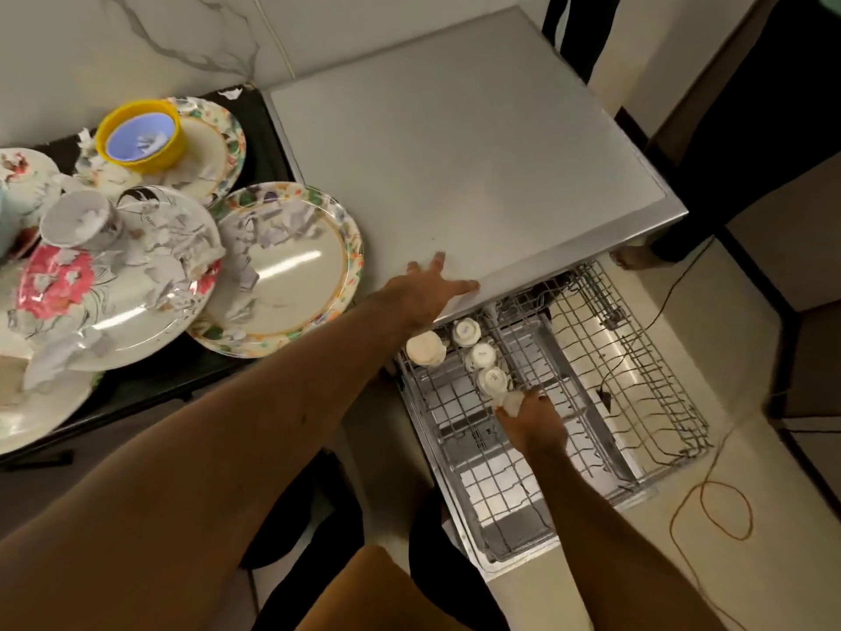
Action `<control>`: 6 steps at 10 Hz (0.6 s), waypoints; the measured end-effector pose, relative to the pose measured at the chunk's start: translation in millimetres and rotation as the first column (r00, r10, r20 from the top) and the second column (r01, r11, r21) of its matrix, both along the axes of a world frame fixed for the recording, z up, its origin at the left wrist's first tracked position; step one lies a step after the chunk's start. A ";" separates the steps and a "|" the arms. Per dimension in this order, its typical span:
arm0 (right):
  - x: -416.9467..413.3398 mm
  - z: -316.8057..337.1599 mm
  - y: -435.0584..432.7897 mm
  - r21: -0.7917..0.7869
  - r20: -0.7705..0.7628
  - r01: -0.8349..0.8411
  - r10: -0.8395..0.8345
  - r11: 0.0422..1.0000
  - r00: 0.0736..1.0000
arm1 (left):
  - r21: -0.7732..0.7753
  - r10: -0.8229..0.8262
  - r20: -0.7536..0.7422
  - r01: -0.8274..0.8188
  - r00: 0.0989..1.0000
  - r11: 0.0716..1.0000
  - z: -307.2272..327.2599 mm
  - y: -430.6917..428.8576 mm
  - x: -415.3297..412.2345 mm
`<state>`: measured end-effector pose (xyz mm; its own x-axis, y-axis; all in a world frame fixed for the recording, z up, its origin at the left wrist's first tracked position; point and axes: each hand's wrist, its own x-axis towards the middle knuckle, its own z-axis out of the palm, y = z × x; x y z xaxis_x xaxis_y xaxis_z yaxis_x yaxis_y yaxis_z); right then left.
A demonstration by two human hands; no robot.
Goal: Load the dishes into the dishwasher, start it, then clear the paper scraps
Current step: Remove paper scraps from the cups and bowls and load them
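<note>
1. The right hand (pixel 534 423) gripped a small white cup (pixel 512 401) over the pulled-out rack (pixel 450 405), beside upturned cups (pixel 482 355).
2. The left hand (pixel 428 289) lay flat, fingers spread, on the dishwasher top (pixel 455 152), at its near edge.
3. The cup looked light, smooth and brittle, and seemed best held round its body.
4. Free wire rows lay to the right. Plates (pixel 282 266) strewn with paper scraps (pixel 277 227) sat on the tabletop (pixel 150 393) at left.

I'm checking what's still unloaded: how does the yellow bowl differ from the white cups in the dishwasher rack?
The yellow bowl sits upright, mouth up, on a floral plate; the white cups stand upside down in the rack. The yellow bowl holds paper scraps; the white cups show only their bases. The bowl is yellow with a lilac inside, the cups plain white. Both are small round vessels.
</note>
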<state>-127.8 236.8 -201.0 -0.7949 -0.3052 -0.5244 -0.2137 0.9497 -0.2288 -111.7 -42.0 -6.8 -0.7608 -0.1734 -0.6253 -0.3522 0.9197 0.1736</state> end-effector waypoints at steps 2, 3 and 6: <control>-5.7 -30.7 -3.4 0.086 0.002 -0.012 0.012 0.996 1.000 | 0.092 0.288 0.076 -0.294 0.955 0.951 -5.5 3.4 -18.7; -11.5 -40.9 -6.8 0.121 0.018 -0.006 0.004 0.993 1.000 | 0.087 0.228 0.085 -0.235 0.970 0.968 -2.0 0.2 -23.4; -12.0 -58.9 -3.5 0.111 0.013 -0.061 0.060 0.992 0.998 | 0.094 0.293 0.085 -0.300 0.952 0.949 -9.6 3.1 -27.4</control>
<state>-139.8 233.4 -259.9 -0.7717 -0.2917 -0.5651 -0.2696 0.9549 -0.1247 -139.1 -38.9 -16.4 -0.6396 -0.3154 -0.7010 -0.6209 0.7497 0.2292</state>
